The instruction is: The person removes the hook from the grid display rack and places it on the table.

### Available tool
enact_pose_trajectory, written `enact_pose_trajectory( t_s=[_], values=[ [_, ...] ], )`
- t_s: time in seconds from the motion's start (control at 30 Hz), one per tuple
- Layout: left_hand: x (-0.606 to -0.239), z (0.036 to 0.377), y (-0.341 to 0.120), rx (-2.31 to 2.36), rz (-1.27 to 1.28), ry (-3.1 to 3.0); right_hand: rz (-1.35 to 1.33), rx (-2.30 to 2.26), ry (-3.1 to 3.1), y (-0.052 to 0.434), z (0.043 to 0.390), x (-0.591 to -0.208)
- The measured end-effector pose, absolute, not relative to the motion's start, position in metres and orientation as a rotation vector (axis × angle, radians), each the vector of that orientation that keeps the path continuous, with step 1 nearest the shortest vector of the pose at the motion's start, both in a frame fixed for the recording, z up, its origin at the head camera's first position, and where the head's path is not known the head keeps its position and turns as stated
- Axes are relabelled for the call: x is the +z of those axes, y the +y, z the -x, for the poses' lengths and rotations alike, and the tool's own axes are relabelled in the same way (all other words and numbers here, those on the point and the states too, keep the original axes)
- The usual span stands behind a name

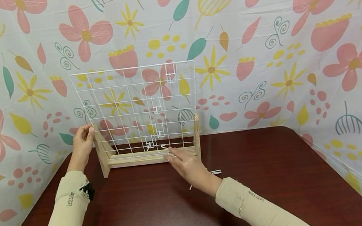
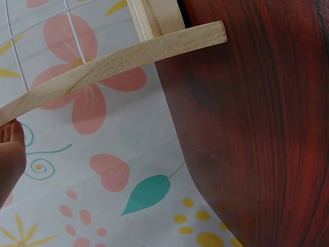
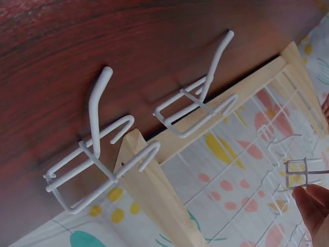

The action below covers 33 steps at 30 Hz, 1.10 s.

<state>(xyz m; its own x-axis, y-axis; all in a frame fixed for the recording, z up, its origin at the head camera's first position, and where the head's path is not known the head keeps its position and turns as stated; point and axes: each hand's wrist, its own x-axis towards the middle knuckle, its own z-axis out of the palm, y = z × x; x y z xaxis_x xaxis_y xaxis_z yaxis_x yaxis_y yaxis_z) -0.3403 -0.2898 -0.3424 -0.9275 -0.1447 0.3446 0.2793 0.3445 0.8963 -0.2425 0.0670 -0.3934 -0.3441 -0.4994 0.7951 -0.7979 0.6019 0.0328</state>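
A white wire grid panel (image 1: 131, 68) stands upright in a light wooden stand (image 1: 149, 161). My left hand (image 1: 82, 144) grips the top of the stand's left upright, its thumb near the grid's edge; the left wrist view shows the fingers against the wooden upright (image 2: 103, 72). In my right hand (image 1: 189, 166) a white wire hook (image 3: 296, 173) is pinched between thumb and fingers, close in front of the grid's lower part. Several similar hooks hang on the grid, one at the top right (image 1: 170, 77) and others lower down, such as this hook (image 1: 150, 144).
Two loose wire hooks, one nearer (image 3: 96, 128) and one farther (image 3: 208, 87), lie on the dark red-brown table (image 1: 262, 193), right of the stand and partly behind my right wrist. A flower-printed cloth (image 1: 249, 3) hangs behind and along the sides.
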Motion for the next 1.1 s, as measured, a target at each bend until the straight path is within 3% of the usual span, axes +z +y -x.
enact_pose_trajectory(
  t_s=[1.1],
  values=[
    [-0.344,0.339,-0.290,-1.575,0.122,-2.275,-1.011,0.149,-2.206,0.056,0.234,-0.409]
  ],
)
